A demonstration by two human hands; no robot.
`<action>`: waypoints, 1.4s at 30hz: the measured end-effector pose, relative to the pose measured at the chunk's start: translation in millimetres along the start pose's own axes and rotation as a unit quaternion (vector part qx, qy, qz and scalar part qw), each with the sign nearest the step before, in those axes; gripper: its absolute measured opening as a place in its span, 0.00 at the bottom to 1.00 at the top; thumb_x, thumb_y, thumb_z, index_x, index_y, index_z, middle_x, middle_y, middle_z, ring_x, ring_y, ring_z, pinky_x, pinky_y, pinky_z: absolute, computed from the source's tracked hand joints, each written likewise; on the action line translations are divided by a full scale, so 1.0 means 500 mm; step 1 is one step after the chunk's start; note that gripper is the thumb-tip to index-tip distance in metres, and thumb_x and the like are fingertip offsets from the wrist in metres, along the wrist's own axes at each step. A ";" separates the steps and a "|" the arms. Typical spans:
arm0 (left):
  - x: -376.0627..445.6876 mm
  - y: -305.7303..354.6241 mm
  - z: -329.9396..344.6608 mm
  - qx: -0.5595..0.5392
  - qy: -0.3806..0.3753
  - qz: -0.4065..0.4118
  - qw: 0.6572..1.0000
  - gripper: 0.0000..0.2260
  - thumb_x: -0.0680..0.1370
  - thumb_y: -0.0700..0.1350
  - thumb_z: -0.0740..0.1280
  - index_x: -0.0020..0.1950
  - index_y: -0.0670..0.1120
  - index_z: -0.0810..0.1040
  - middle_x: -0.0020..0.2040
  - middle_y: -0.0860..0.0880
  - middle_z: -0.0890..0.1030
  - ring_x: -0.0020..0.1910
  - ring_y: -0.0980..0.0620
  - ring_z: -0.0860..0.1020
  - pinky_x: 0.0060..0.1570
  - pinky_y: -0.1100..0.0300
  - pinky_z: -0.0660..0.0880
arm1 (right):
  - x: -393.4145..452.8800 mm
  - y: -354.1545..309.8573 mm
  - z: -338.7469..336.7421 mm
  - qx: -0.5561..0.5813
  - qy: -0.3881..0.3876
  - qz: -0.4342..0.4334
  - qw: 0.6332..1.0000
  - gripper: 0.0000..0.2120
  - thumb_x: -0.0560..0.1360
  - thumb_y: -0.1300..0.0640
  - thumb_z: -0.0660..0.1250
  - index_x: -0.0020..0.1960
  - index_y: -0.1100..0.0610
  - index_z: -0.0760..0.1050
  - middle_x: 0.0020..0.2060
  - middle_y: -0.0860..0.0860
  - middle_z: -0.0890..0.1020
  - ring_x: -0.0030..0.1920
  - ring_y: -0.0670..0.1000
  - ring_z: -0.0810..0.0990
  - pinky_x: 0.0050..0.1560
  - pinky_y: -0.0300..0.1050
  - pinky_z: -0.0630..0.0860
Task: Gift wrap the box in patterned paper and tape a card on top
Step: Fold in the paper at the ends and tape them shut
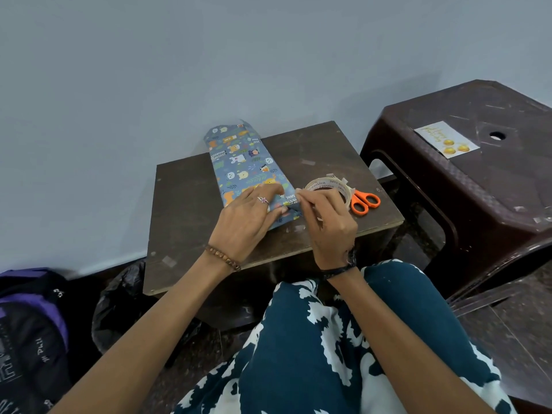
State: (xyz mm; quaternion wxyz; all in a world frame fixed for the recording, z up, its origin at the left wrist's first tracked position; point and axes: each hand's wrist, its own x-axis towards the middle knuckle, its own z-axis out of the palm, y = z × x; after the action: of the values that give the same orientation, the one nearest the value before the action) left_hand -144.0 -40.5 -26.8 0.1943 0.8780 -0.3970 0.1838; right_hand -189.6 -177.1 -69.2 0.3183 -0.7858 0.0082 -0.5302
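while my left hand (249, 212) lay flat on the box (249, 171), fingers straight and pressing the glossy paper down near its near end, my right hand (324, 219) pinched a small strip of clear tape (298, 196) between thumb and fingertips, right at the box's near right corner. the box was long, thin and rectangular, wrapped in blue paper printed with little cartoon animals, and it lay slantwise on a scuffed dark wooden board (191, 210); its far end, folded to a point, stuck out past the board's far edge. just beside my right hand sat a ring-shaped tape roll (328, 185) with loose tabs on its rim, and orange-handled scissors (364, 201) touching it. on the brown plastic stool (478, 186) to the right lay the card (446, 139), a white rectangle with gold lettering and golden balls.
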 end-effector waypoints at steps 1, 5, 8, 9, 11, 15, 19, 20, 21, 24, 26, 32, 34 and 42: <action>0.001 0.001 -0.001 0.000 -0.003 -0.002 1.000 0.10 0.77 0.54 0.55 0.55 0.53 0.64 0.51 0.48 0.82 0.49 0.48 0.81 0.45 0.60 0.65 | -0.002 0.002 -0.002 -0.004 -0.007 -0.013 1.000 0.07 0.74 0.61 0.67 0.46 0.63 0.82 0.38 0.55 0.82 0.41 0.45 0.77 0.39 0.33 0.74; 0.005 0.006 -0.006 0.017 -0.023 -0.012 1.000 0.14 0.76 0.56 0.51 0.59 0.55 0.64 0.53 0.47 0.81 0.52 0.47 0.79 0.39 0.57 0.75 | -0.009 0.004 -0.009 -0.013 -0.027 -0.051 0.998 0.06 0.74 0.62 0.68 0.48 0.63 0.82 0.39 0.54 0.82 0.40 0.45 0.79 0.37 0.34 0.76; 0.009 0.007 -0.009 0.031 -0.046 -0.014 0.998 0.14 0.75 0.57 0.47 0.60 0.58 0.59 0.56 0.46 0.79 0.57 0.47 0.77 0.42 0.52 0.77 | -0.009 0.006 -0.009 -0.030 -0.032 -0.077 0.996 0.07 0.75 0.61 0.67 0.48 0.63 0.82 0.38 0.54 0.82 0.37 0.47 0.80 0.35 0.37 0.77; 0.010 0.006 -0.009 0.030 -0.054 -0.017 0.998 0.15 0.75 0.58 0.46 0.60 0.59 0.58 0.57 0.46 0.79 0.59 0.47 0.76 0.44 0.51 0.77 | -0.009 0.007 -0.009 -0.033 -0.033 -0.083 0.995 0.08 0.76 0.61 0.66 0.48 0.64 0.82 0.38 0.54 0.82 0.37 0.47 0.80 0.36 0.37 0.77; 0.011 0.006 -0.012 0.025 -0.063 -0.026 0.997 0.16 0.75 0.59 0.45 0.60 0.59 0.58 0.58 0.47 0.78 0.60 0.47 0.75 0.46 0.50 0.76 | -0.011 0.009 -0.010 -0.036 -0.035 -0.088 0.995 0.08 0.76 0.61 0.66 0.49 0.64 0.82 0.38 0.54 0.82 0.37 0.47 0.80 0.36 0.37 0.78; 0.013 0.007 -0.016 0.030 -0.066 -0.021 0.997 0.16 0.77 0.56 0.48 0.59 0.55 0.68 0.55 0.49 0.79 0.56 0.47 0.77 0.41 0.55 0.74 | -0.013 0.009 -0.012 -0.036 -0.040 -0.095 0.994 0.10 0.78 0.60 0.64 0.48 0.64 0.82 0.38 0.54 0.82 0.38 0.47 0.80 0.35 0.39 0.78; 0.017 0.008 -0.020 0.044 -0.066 0.007 0.997 0.15 0.78 0.53 0.50 0.54 0.52 0.73 0.50 0.50 0.78 0.51 0.49 0.78 0.37 0.64 0.66 | -0.014 0.013 -0.014 -0.038 -0.051 -0.098 0.993 0.09 0.77 0.60 0.65 0.48 0.64 0.82 0.38 0.55 0.82 0.37 0.49 0.81 0.34 0.40 0.79; 0.018 0.008 -0.021 0.040 -0.082 -0.011 0.996 0.18 0.77 0.55 0.47 0.56 0.52 0.74 0.53 0.50 0.78 0.54 0.49 0.76 0.38 0.63 0.67 | -0.014 0.014 -0.015 -0.038 -0.053 -0.098 0.993 0.09 0.78 0.60 0.64 0.49 0.64 0.82 0.39 0.55 0.82 0.37 0.49 0.81 0.34 0.41 0.79; 0.018 0.006 -0.021 0.038 -0.096 -0.026 0.994 0.22 0.76 0.57 0.44 0.57 0.53 0.73 0.55 0.50 0.77 0.57 0.50 0.75 0.39 0.59 0.70 | -0.014 0.015 -0.015 -0.037 -0.055 -0.099 0.993 0.10 0.78 0.60 0.64 0.49 0.64 0.82 0.39 0.55 0.82 0.37 0.49 0.81 0.35 0.41 0.79; 0.018 0.005 -0.021 0.043 -0.101 -0.026 0.994 0.25 0.76 0.59 0.41 0.59 0.54 0.72 0.55 0.51 0.76 0.60 0.51 0.74 0.37 0.57 0.70 | -0.013 0.015 -0.016 -0.037 -0.059 -0.101 0.992 0.09 0.78 0.60 0.64 0.50 0.64 0.81 0.40 0.55 0.82 0.38 0.48 0.81 0.37 0.40 0.79; 0.020 0.004 -0.021 0.044 -0.097 -0.021 0.994 0.23 0.76 0.58 0.42 0.59 0.54 0.72 0.53 0.51 0.76 0.58 0.51 0.74 0.35 0.59 0.67 | -0.014 0.015 -0.017 -0.039 -0.065 -0.099 0.992 0.08 0.77 0.60 0.65 0.51 0.63 0.81 0.40 0.55 0.82 0.39 0.48 0.81 0.38 0.39 0.79; 0.021 0.003 -0.018 0.041 -0.112 -0.024 0.993 0.23 0.76 0.58 0.42 0.60 0.54 0.72 0.61 0.51 0.76 0.64 0.49 0.72 0.40 0.55 0.72 | -0.023 0.019 -0.021 -0.027 -0.101 -0.085 0.991 0.07 0.75 0.62 0.67 0.50 0.64 0.82 0.42 0.55 0.82 0.39 0.48 0.80 0.36 0.39 0.79; 0.022 0.003 -0.017 0.036 -0.112 -0.020 0.993 0.25 0.76 0.58 0.42 0.60 0.52 0.73 0.63 0.51 0.75 0.65 0.49 0.71 0.41 0.55 0.72 | -0.031 0.022 -0.022 -0.033 -0.119 -0.083 0.989 0.08 0.75 0.64 0.67 0.53 0.63 0.81 0.44 0.55 0.81 0.41 0.48 0.80 0.38 0.39 0.79; 0.021 -0.022 0.022 0.078 -0.127 0.014 0.989 0.21 0.76 0.57 0.45 0.56 0.52 0.73 0.58 0.48 0.78 0.59 0.46 0.76 0.32 0.53 0.76 | -0.061 0.018 -0.007 -0.069 -0.171 -0.053 0.981 0.15 0.74 0.65 0.58 0.53 0.63 0.80 0.45 0.56 0.79 0.47 0.48 0.73 0.46 0.37 0.75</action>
State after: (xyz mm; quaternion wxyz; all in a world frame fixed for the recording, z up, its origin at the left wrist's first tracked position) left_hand -127.3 -45.9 -33.3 0.0710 0.9011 -0.4151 0.1035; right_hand -203.1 -175.5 -98.5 0.2309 -0.8842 -0.0513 -0.4027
